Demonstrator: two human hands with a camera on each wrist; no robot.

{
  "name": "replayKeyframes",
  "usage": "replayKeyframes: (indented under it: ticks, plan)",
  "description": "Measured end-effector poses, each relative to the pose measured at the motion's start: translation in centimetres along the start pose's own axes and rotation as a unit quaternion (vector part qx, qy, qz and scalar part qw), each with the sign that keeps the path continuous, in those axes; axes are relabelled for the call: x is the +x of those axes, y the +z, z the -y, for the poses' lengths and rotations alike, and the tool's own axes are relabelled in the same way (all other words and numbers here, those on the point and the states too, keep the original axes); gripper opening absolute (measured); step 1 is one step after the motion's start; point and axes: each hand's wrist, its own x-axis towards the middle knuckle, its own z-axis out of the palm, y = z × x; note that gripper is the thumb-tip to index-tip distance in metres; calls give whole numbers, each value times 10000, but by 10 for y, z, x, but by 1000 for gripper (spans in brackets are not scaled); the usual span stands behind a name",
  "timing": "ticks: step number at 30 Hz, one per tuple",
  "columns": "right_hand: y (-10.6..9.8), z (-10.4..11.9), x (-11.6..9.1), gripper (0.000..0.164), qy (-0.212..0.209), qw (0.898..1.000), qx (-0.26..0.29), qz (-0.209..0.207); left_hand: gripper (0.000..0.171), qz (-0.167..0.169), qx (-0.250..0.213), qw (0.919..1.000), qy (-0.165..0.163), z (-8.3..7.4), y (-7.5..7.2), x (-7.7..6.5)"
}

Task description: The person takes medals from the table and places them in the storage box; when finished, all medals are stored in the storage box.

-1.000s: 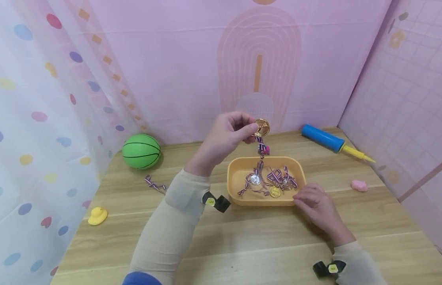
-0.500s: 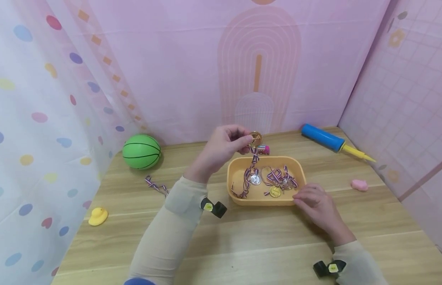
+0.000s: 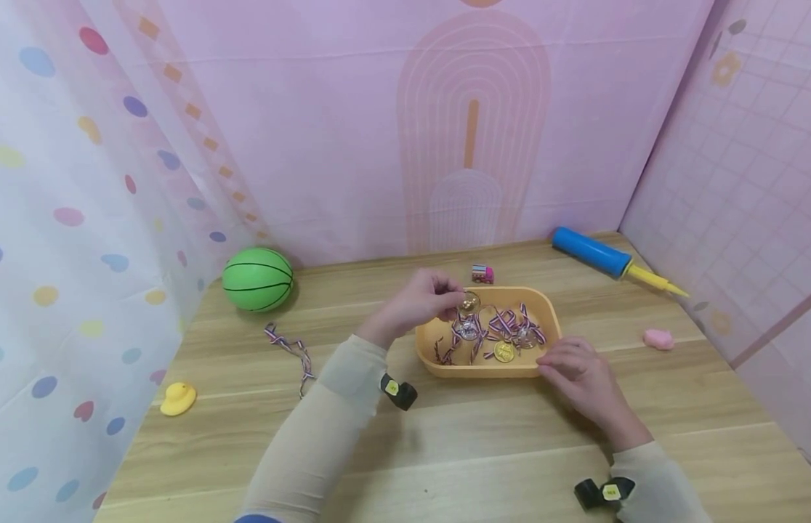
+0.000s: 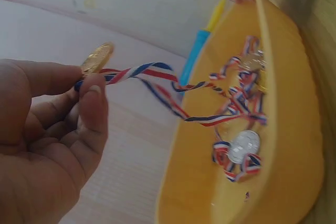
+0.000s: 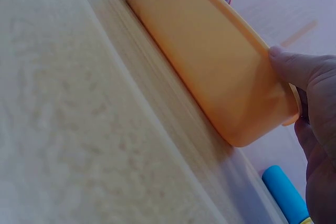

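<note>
My left hand (image 3: 426,299) pinches a gold medal (image 4: 98,59) between thumb and fingers, above the left part of an orange plastic tub (image 3: 490,372). From the medal a red, white and blue ribbon (image 4: 152,72) trails down into the tub. Inside lie a silver medal (image 4: 244,146), another gold medal (image 3: 504,352), and a tangle of striped ribbons (image 3: 506,322) partly covering a further medal (image 3: 526,338). At the tub's near right corner, my right hand (image 3: 580,383) grips the rim, thumb on the near side in the right wrist view.
Behind the tub stands a small pink toy truck (image 3: 482,274). A blue hand pump (image 3: 591,251) and a pink lump (image 3: 658,339) lie to the right. On the left are a green ball (image 3: 258,280), a yellow rubber duck (image 3: 179,399) and a loose striped ribbon (image 3: 294,349).
My left hand has lowered the gold medal from above the back of the tub to just over it, and its ribbon has sunk inside. My right hand stays on the rim.
</note>
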Motion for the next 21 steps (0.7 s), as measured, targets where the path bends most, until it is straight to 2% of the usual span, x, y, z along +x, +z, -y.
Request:
replayKeyframes:
  ticks: [4, 9, 11, 15, 19, 21]
  plan:
    - [0, 0, 0, 16, -49, 10000, -1, -25, 11, 252, 329, 9987, -281, 12, 5, 4]
    - [1, -1, 0, 17, -140, 9999, 19, -56, 11, 409, 1140, 9921, -319, 25, 14, 10]
    - [1, -2, 0, 18, -213, 9997, 20, -69, 12, 414, 1569, 9865, -223, 30, 18, 13]
    - [2, -4, 0, 21, -336, 9994, 62, -83, 14, 456, 2404, 9695, -116, 39, 23, 18]
    - [1, -4, 0, 20, -356, 9993, 58, -86, 10, 659, 2905, 9545, -168, 48, 27, 22]
    - [1, -4, 1, 20, -348, 9994, 34, -85, 10, 755, 3000, 9507, -209, 50, 28, 22]
